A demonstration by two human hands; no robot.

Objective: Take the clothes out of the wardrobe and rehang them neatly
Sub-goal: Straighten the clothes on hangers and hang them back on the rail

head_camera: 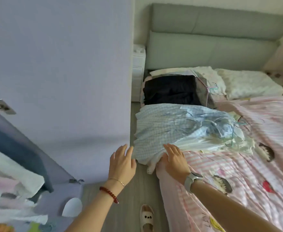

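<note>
Resting flat on the near end of the blue checked garment (169, 129), right hand (175, 159) has fingers straight, no grip. Left hand (122, 162) hovers just beside the same hem, fingers spread and relaxed, holding nothing; contact unclear. Garment pile lies on the pink striped bedspread (238, 166) at the bed's left edge, dark clothes (169, 91) behind it near the pillow (249, 83). Wardrobe door (58, 72) stands open at left, folded items (11, 180) below.
</note>
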